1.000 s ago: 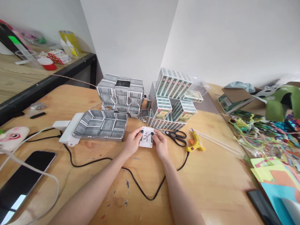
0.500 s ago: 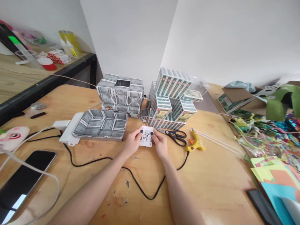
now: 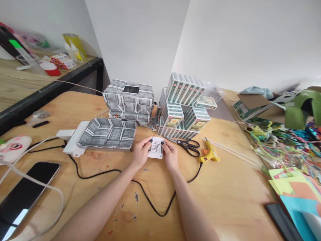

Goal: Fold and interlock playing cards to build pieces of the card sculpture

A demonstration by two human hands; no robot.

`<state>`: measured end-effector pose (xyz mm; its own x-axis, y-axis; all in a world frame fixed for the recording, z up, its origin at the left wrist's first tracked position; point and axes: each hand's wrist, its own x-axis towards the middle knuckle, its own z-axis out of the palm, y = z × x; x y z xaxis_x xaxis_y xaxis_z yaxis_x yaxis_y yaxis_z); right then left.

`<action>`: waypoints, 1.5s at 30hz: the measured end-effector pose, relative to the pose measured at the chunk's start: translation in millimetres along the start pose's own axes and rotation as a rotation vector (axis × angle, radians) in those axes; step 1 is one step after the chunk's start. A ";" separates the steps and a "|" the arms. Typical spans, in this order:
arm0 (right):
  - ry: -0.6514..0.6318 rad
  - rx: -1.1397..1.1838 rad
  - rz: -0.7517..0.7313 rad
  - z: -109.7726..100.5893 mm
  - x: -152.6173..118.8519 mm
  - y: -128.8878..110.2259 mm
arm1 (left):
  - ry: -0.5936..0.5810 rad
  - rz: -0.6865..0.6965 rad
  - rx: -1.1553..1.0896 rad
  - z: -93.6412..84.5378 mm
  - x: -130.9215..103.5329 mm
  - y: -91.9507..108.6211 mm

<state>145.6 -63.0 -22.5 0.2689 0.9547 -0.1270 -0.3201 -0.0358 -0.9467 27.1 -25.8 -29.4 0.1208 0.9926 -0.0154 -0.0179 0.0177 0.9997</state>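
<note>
Cord (image 3: 160,215) looped on the near side of the grip. The left hand (image 3: 141,152) and right hand (image 3: 171,153) pinched a card (image 3: 155,149) by its two sides. Scissors (image 3: 182,143) lay just right, a glue gun (image 3: 209,154) farther right; beyond the grip, a tray (image 3: 108,134) sat left and boxes (image 3: 175,115) stood right.

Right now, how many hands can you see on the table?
2. The left hand pinches the left side of the playing card; the right hand pinches its right side, near the scissors. Some fingers are hidden, but no other hand shows.
</note>
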 end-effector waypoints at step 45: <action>-0.003 0.264 0.247 5.0 -0.5 -3.8 | -0.057 0.128 0.130 1.0 -6.7 11.9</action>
<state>142.2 -61.9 -17.3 0.1517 0.9278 -0.3408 -0.5985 -0.1882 -0.7787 27.1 -32.3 -17.4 0.1824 0.9771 0.1094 0.0914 -0.1276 0.9876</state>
